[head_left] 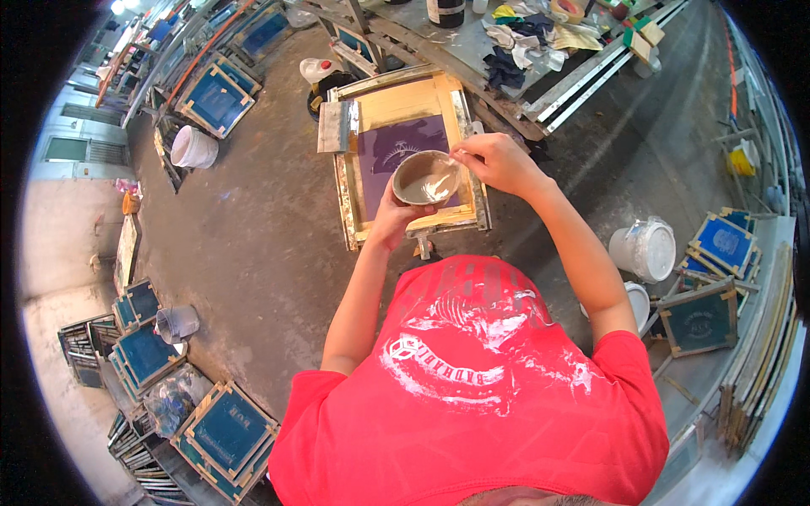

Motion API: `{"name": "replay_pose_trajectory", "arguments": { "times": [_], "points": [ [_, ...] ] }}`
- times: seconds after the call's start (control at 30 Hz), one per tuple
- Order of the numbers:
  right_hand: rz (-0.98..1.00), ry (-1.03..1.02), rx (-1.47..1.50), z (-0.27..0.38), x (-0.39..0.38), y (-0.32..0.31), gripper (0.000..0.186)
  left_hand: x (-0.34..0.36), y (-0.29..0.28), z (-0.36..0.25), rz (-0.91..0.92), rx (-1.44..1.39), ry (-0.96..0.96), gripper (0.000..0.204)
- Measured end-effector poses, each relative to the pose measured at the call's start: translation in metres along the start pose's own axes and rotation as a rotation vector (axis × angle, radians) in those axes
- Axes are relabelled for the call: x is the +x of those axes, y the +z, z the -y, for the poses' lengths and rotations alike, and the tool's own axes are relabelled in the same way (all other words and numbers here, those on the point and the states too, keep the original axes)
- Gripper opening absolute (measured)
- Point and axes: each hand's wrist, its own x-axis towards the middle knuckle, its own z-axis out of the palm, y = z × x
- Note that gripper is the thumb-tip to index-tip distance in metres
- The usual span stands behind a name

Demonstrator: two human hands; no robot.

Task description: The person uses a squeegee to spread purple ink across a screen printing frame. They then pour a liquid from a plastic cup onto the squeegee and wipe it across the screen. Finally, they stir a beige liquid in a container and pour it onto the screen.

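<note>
My left hand [393, 221] is closed round the near left side of a round, greyish-brown bowl [411, 182]. The bowl is tilted toward me, and a wet, pale smear shines on its inner wall. At the bowl's right rim my right hand [499, 164] has its thumb and fingers pinched together; whatever they grip is too small to make out. Beneath both hands lies a wooden-framed printing screen [371, 160], with a yellow border and a dark purple middle bearing a pale design. A wooden block [332, 127] rests on the frame's left edge, and the bowl hides part of the purple area.
Beyond the screen stands a table [548, 93] with crumpled rags [527, 38]. A white bucket [194, 147] is at the left, a lidded white bucket [643, 250] at the right. Stacked framed screens [228, 434] fill both sides. A jug with a red cap [318, 69] stands behind.
</note>
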Motion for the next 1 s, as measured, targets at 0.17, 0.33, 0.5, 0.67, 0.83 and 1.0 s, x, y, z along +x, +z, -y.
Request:
{"name": "replay_pose_trajectory", "arguments": {
  "times": [0.17,0.33,0.5,0.67,0.83,1.0],
  "points": [
    [-0.069,-0.04,0.106,-0.003,0.0,0.021,0.018,0.001,-0.001,0.007,-0.03,-0.015,-0.014,0.089],
    [0.038,0.031,0.061,-0.015,0.001,0.022,0.016,-0.002,-0.006,0.006,-0.143,0.035,0.022,0.089],
    [-0.156,-0.048,0.158,-0.024,0.01,0.049,0.02,-0.007,-0.011,0.012,-0.198,0.062,0.032,0.088],
    [0.033,-0.035,0.176,-0.033,0.005,0.05,0.022,-0.013,-0.013,0.018,-0.287,0.035,0.005,0.088],
    [-0.067,-0.01,0.23,-0.032,0.002,0.063,0.022,-0.01,-0.032,0.04,-0.303,0.381,0.143,0.085],
    [-0.035,0.027,0.156,-0.044,-0.012,0.058,0.02,-0.007,-0.034,0.042,-0.362,0.462,0.111,0.082]
  ]
}}
